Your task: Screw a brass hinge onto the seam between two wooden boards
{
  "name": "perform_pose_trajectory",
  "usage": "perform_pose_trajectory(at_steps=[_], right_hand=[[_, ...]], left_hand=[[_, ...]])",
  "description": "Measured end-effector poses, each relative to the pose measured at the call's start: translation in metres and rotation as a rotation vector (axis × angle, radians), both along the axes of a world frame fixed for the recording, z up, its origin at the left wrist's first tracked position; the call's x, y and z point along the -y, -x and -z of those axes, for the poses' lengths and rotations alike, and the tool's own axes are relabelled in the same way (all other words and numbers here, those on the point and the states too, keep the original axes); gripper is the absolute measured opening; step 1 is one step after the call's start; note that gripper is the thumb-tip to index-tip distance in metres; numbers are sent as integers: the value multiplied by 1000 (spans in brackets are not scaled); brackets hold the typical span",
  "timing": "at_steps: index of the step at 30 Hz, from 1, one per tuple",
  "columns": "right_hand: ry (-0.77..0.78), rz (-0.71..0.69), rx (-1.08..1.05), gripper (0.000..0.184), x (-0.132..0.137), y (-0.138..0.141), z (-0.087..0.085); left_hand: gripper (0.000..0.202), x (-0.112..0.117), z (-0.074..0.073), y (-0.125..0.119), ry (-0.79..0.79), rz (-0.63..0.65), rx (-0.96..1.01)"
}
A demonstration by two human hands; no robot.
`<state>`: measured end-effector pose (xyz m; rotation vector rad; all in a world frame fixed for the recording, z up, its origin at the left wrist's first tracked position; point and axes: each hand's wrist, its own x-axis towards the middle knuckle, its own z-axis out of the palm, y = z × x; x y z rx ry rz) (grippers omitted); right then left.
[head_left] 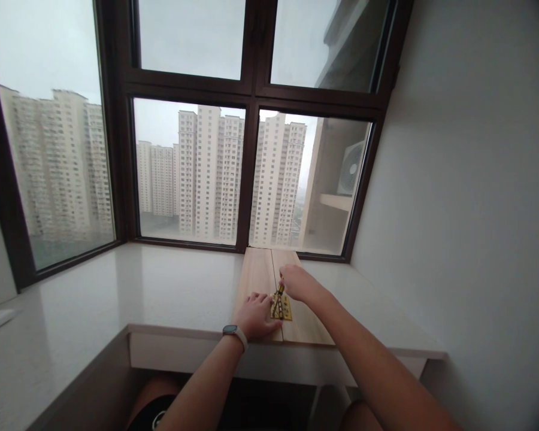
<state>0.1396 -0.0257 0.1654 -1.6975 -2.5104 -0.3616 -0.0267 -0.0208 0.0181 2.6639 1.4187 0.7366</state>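
Two pale wooden boards (257,269) lie side by side on the white sill, with a thin seam between them. Across that seam sits a gold-coloured hinge (287,310) with dark holes or screws in it. My right hand (297,282) is closed around the handle of a screwdriver (281,288), yellow with a dark lower part, pointing down at the hinge. My left hand (253,317) lies flat on the left board, fingers and thumb spread around the hinge's left side. The screwdriver's tip is too small to make out against the hinge.
The white sill (175,293) extends to both sides of the boards, and its front edge is close to me. Behind it stands a dark-framed window (247,179). A grey wall (453,179) rises on the right. My left wrist wears a watch (235,332).
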Motion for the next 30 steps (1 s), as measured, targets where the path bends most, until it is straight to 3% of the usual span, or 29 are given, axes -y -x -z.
perform_pose_trajectory(at_steps=[10,23,30], right_hand=[[4,-63,-15,11,1,-1,-3],[17,134,15,40,1,8,-3],[-33,-72,-44,12,1,3,3]], left_hand=[[64,-1,1,-1,4,-4,24],[65,0,0,0,-1,-11,-11],[62,0,1,-1,-9,-14,0]])
